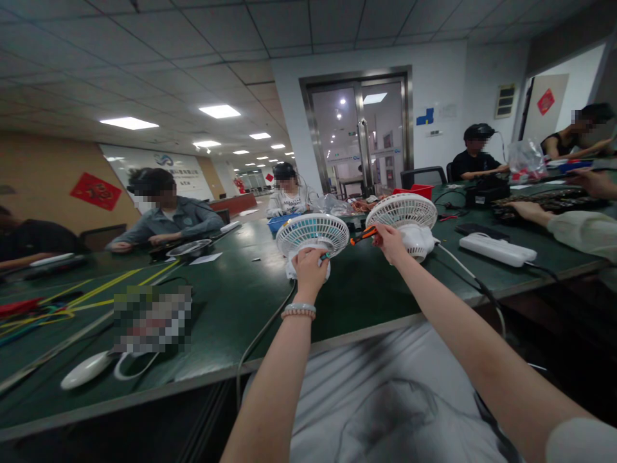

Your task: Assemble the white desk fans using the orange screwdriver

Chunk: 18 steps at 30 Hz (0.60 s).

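Observation:
Two small white electric fans stand side by side on the green table, their round grilles tilted upward. My left hand (310, 269) is closed in front of the left fan (312, 233), against its housing. A short teal-and-black tool handle (325, 256) sticks out by the fingers; the rest of it is hidden. My right hand (389, 243) is closed on an orange-and-black screwdriver (363, 235), which points left toward the gap between the fans. This hand is beside the right fan (402, 212), overlapping its lower left side.
A white power strip (497, 249) lies right of the fans. A blue bin (279, 222), a red bin (418, 191) and clear plastic bags (332, 205) stand behind them. Yellow cables (108, 289) and a white oval object (85, 371) lie at left. Several people sit around the table.

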Each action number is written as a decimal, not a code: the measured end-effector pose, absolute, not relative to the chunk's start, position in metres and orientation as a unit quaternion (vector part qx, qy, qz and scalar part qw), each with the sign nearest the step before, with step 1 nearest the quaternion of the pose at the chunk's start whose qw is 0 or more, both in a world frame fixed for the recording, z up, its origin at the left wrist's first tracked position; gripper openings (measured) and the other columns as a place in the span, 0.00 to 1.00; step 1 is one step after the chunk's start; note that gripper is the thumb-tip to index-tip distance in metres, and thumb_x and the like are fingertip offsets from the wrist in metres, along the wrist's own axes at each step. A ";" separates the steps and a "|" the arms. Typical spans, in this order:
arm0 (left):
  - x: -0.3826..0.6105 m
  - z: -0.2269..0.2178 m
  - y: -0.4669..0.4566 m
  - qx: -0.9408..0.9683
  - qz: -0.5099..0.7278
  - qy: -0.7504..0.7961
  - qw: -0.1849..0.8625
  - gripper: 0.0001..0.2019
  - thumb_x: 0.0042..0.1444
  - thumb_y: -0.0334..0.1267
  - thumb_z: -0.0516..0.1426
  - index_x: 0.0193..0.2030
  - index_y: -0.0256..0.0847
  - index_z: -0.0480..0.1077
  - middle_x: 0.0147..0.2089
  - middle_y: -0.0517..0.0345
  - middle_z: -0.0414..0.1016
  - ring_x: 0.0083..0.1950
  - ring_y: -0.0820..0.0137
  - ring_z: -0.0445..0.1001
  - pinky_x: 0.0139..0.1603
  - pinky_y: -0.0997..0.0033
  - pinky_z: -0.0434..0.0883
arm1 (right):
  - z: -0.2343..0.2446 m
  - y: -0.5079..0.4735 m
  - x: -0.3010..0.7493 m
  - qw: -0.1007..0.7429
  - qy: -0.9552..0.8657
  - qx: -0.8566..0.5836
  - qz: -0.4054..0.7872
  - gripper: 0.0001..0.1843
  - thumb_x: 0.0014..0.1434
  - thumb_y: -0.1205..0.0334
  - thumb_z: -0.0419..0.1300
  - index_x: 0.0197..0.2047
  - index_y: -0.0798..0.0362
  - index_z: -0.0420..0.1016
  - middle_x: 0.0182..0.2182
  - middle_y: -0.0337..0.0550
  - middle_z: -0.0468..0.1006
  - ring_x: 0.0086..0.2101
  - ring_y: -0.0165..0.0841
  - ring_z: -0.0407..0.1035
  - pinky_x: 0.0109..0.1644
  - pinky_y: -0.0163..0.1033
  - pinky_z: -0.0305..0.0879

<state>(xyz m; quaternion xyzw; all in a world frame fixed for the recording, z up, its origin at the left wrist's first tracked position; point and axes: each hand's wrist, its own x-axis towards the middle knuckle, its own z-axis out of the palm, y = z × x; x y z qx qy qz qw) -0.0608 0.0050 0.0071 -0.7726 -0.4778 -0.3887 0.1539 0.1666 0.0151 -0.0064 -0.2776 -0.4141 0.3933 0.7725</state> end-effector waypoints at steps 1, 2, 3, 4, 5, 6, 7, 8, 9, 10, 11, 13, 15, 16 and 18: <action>-0.061 0.007 0.005 -0.773 -0.388 -0.478 0.154 0.10 0.50 0.37 0.54 0.40 0.47 0.71 0.42 0.56 0.74 0.52 0.61 0.62 0.52 0.55 0.54 | -0.006 0.016 0.167 0.774 -0.413 -0.286 0.386 0.18 0.43 0.46 0.62 0.28 0.54 0.71 0.14 0.31 0.62 0.18 0.24 0.57 0.22 0.32 0.58; -0.061 0.007 0.005 -0.773 -0.387 -0.478 0.155 0.10 0.50 0.37 0.54 0.40 0.47 0.71 0.42 0.56 0.74 0.52 0.61 0.62 0.52 0.55 0.54 | -0.006 0.016 0.167 0.775 -0.411 -0.293 0.382 0.18 0.43 0.46 0.62 0.27 0.54 0.70 0.14 0.31 0.62 0.18 0.23 0.57 0.22 0.31 0.58; -0.061 0.007 0.005 -0.773 -0.387 -0.479 0.156 0.09 0.50 0.37 0.54 0.39 0.47 0.71 0.42 0.56 0.74 0.52 0.61 0.62 0.51 0.55 0.54 | -0.006 0.016 0.167 0.775 -0.408 -0.297 0.380 0.18 0.42 0.46 0.63 0.27 0.54 0.70 0.14 0.30 0.62 0.17 0.23 0.57 0.21 0.31 0.58; -0.061 0.007 0.005 -0.772 -0.388 -0.479 0.157 0.09 0.50 0.37 0.54 0.39 0.47 0.71 0.42 0.56 0.74 0.51 0.61 0.62 0.51 0.55 0.54 | -0.005 0.015 0.167 0.776 -0.405 -0.298 0.382 0.18 0.42 0.48 0.63 0.29 0.53 0.71 0.14 0.29 0.62 0.17 0.22 0.56 0.21 0.31 0.58; -0.061 0.007 0.005 -0.771 -0.389 -0.478 0.159 0.09 0.50 0.37 0.54 0.39 0.47 0.71 0.42 0.56 0.74 0.51 0.61 0.62 0.51 0.55 0.54 | -0.004 0.014 0.167 0.775 -0.402 -0.296 0.386 0.18 0.41 0.49 0.64 0.31 0.53 0.71 0.14 0.29 0.61 0.16 0.22 0.55 0.21 0.30 0.57; -0.061 0.007 0.005 -0.772 -0.390 -0.477 0.160 0.09 0.50 0.37 0.54 0.39 0.47 0.71 0.41 0.56 0.74 0.51 0.61 0.62 0.51 0.55 0.54 | -0.003 0.013 0.166 0.775 -0.400 -0.292 0.392 0.18 0.41 0.50 0.64 0.33 0.52 0.71 0.13 0.28 0.61 0.15 0.22 0.54 0.20 0.30 0.57; -0.061 0.007 0.006 -0.772 -0.390 -0.475 0.160 0.09 0.50 0.37 0.54 0.39 0.46 0.71 0.41 0.56 0.74 0.51 0.61 0.62 0.51 0.55 0.54 | -0.003 0.012 0.166 0.773 -0.400 -0.286 0.400 0.18 0.41 0.51 0.64 0.35 0.52 0.71 0.12 0.27 0.60 0.14 0.21 0.53 0.20 0.30 0.57; -0.061 0.007 0.006 -0.773 -0.391 -0.475 0.159 0.09 0.50 0.37 0.54 0.39 0.46 0.71 0.41 0.56 0.74 0.51 0.61 0.62 0.51 0.55 0.54 | -0.002 0.010 0.166 0.770 -0.402 -0.280 0.409 0.18 0.42 0.52 0.64 0.35 0.52 0.72 0.11 0.26 0.58 0.14 0.21 0.51 0.20 0.30 0.56; -0.061 0.007 0.006 -0.773 -0.390 -0.475 0.157 0.09 0.50 0.37 0.54 0.39 0.46 0.71 0.41 0.56 0.74 0.51 0.61 0.62 0.51 0.56 0.54 | -0.002 0.009 0.166 0.765 -0.406 -0.275 0.418 0.17 0.42 0.52 0.64 0.35 0.53 0.72 0.10 0.26 0.57 0.13 0.21 0.50 0.20 0.31 0.56; -0.061 0.006 0.006 -0.772 -0.390 -0.477 0.156 0.09 0.50 0.37 0.54 0.39 0.47 0.71 0.41 0.56 0.74 0.51 0.61 0.62 0.51 0.56 0.54 | -0.002 0.008 0.167 0.760 -0.409 -0.272 0.425 0.16 0.43 0.52 0.63 0.33 0.53 0.72 0.10 0.26 0.57 0.13 0.20 0.49 0.20 0.31 0.56; -0.061 0.006 0.007 -0.771 -0.389 -0.480 0.154 0.09 0.50 0.37 0.54 0.39 0.47 0.71 0.41 0.57 0.74 0.52 0.61 0.62 0.51 0.56 0.54 | -0.002 0.008 0.167 0.758 -0.410 -0.268 0.430 0.15 0.45 0.52 0.62 0.32 0.54 0.72 0.09 0.26 0.56 0.13 0.21 0.49 0.20 0.31 0.57; -0.060 0.006 0.007 -0.770 -0.386 -0.484 0.152 0.09 0.50 0.37 0.54 0.39 0.47 0.71 0.41 0.57 0.75 0.52 0.61 0.62 0.52 0.56 0.53 | -0.001 0.006 0.168 0.755 -0.410 -0.258 0.441 0.13 0.48 0.53 0.59 0.31 0.54 0.72 0.08 0.27 0.56 0.12 0.21 0.49 0.21 0.32 0.58; -0.060 0.006 0.008 -0.771 -0.383 -0.486 0.152 0.10 0.50 0.37 0.54 0.40 0.47 0.71 0.42 0.57 0.75 0.52 0.61 0.62 0.52 0.56 0.53 | -0.001 0.005 0.170 0.750 -0.406 -0.243 0.462 0.11 0.50 0.56 0.54 0.31 0.55 0.72 0.08 0.28 0.57 0.12 0.22 0.50 0.23 0.33 0.60; -0.060 0.006 0.008 -0.771 -0.383 -0.486 0.153 0.10 0.50 0.37 0.54 0.40 0.47 0.71 0.42 0.57 0.74 0.52 0.61 0.62 0.52 0.56 0.53 | 0.000 0.005 0.170 0.747 -0.402 -0.236 0.474 0.11 0.50 0.58 0.53 0.32 0.55 0.72 0.09 0.29 0.58 0.12 0.22 0.51 0.24 0.33 0.61; -0.061 0.005 0.008 -0.771 -0.385 -0.484 0.153 0.10 0.50 0.38 0.55 0.40 0.47 0.71 0.42 0.57 0.74 0.52 0.61 0.62 0.52 0.56 0.53 | 0.001 0.004 0.171 0.744 -0.387 -0.224 0.496 0.11 0.49 0.61 0.51 0.33 0.55 0.72 0.10 0.30 0.61 0.13 0.22 0.53 0.26 0.34 0.63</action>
